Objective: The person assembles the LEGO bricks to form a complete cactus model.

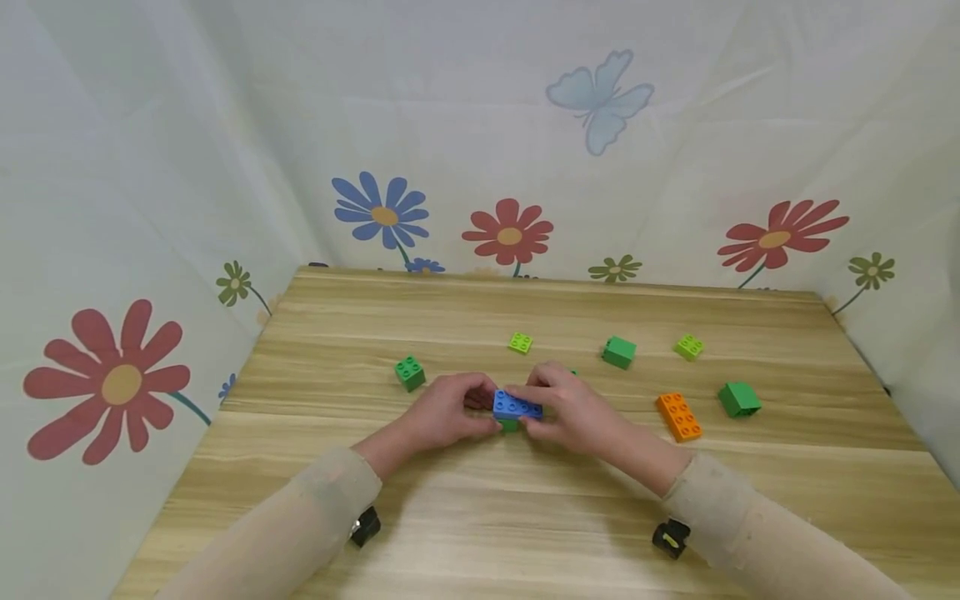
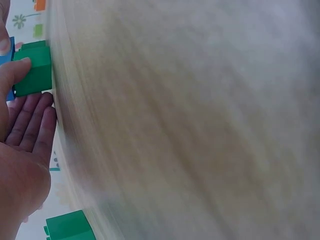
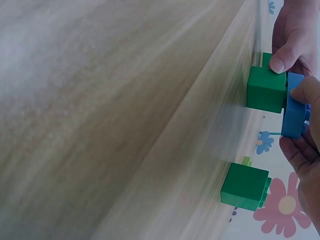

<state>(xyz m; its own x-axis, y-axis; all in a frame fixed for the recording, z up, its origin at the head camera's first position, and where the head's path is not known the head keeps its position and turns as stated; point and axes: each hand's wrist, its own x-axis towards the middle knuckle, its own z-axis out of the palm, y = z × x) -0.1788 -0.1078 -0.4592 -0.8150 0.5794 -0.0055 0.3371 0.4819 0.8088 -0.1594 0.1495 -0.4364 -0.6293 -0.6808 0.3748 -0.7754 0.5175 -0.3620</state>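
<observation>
A blue eight-stud brick point(image 1: 517, 406) sits over a green brick point(image 3: 265, 90) near the middle of the table, its studs facing up. A narrow dark gap shows between the two in the right wrist view. My right hand point(image 1: 573, 408) pinches the blue brick between thumb and fingers. From the other side, my left hand point(image 1: 450, 408) steadies the green brick point(image 2: 37, 70), thumb on its near face and fingers behind it. The blue brick's right end reaches past the green one.
Around the hands lie a green brick point(image 1: 410, 373) at left, two light-green bricks point(image 1: 521, 342) point(image 1: 689, 347) farther back, green bricks point(image 1: 618, 352) point(image 1: 739, 399) on their sides, and an orange brick point(image 1: 678, 417) at right. A flowered curtain point(image 1: 450, 125) rises behind the wooden table point(image 1: 495, 533).
</observation>
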